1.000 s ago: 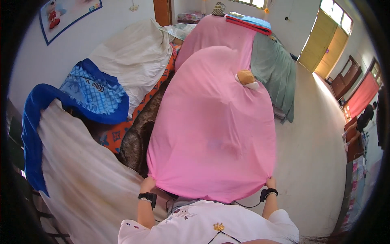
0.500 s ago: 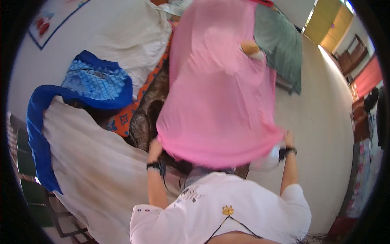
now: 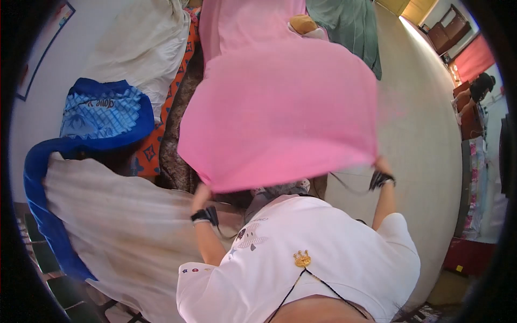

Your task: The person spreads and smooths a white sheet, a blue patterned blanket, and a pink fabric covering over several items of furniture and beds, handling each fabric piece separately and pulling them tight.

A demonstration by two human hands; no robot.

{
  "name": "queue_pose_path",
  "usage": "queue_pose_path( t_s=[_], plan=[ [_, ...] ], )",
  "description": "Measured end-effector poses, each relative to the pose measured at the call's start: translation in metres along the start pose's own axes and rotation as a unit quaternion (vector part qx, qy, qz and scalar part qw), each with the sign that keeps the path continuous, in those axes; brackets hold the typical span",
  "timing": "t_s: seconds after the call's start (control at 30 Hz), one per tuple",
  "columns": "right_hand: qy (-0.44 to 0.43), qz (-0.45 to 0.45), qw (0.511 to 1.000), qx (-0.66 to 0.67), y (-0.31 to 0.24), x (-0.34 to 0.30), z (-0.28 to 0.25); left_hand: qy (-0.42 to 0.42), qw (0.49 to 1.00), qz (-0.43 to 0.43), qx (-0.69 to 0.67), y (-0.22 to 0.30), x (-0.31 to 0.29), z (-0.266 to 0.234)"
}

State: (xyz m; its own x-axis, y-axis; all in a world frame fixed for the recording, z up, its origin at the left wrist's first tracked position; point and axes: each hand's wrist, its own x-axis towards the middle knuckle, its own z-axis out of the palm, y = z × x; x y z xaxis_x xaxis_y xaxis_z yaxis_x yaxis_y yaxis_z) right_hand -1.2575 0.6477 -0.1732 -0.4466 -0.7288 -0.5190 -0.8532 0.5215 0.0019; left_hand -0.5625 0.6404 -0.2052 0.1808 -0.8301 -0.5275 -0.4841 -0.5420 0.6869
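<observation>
A large pink sheet [image 3: 285, 113] stretches away in front of me, and its near part billows up off what lies beneath. My left hand [image 3: 202, 195] is closed on its near left corner. At the near right corner, my right hand [image 3: 383, 167] is closed on the same sheet. Black straps with thin cords circle both wrists. Farther off, a tan and white object [image 3: 303, 24] shows beside the sheet's right side; its kind I cannot make out.
To the left lie a cream cloth with a blue border [image 3: 107, 199], a blue patterned cloth [image 3: 105, 110] and a white sheet [image 3: 134, 48]. Brown plush fabric [image 3: 180, 124] and orange patterned fabric [image 3: 156, 142] run along the pink sheet. A green cloth [image 3: 350, 32] hangs at far right, above pale floor [image 3: 417, 140].
The sheet's near part has puffed up and spread wider between my hands. Both hands keep hold of its corners. The whole view has shifted, with far things now higher and more to the left.
</observation>
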Motion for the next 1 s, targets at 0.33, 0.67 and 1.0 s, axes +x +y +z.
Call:
queue_pose_path(
  t_s=[0.33, 0.67, 1.0],
  plan=[
    [-0.008, 0.056, 0.941, 0.334, -0.011, -0.010, 0.062, -0.009, 0.972, -0.015, 0.233, -0.051, -0.013, -0.012],
    [0.158, -0.118, 0.908, 0.370, -0.044, 0.055, -0.044, 0.061, 0.987, 0.114, 0.100, 0.067, -0.015, -0.045],
    [0.316, -0.229, 0.614, 0.686, -0.107, -0.107, -0.225, 0.122, 0.806, 0.327, -0.478, 0.184, -0.065, -0.123]
  ],
)
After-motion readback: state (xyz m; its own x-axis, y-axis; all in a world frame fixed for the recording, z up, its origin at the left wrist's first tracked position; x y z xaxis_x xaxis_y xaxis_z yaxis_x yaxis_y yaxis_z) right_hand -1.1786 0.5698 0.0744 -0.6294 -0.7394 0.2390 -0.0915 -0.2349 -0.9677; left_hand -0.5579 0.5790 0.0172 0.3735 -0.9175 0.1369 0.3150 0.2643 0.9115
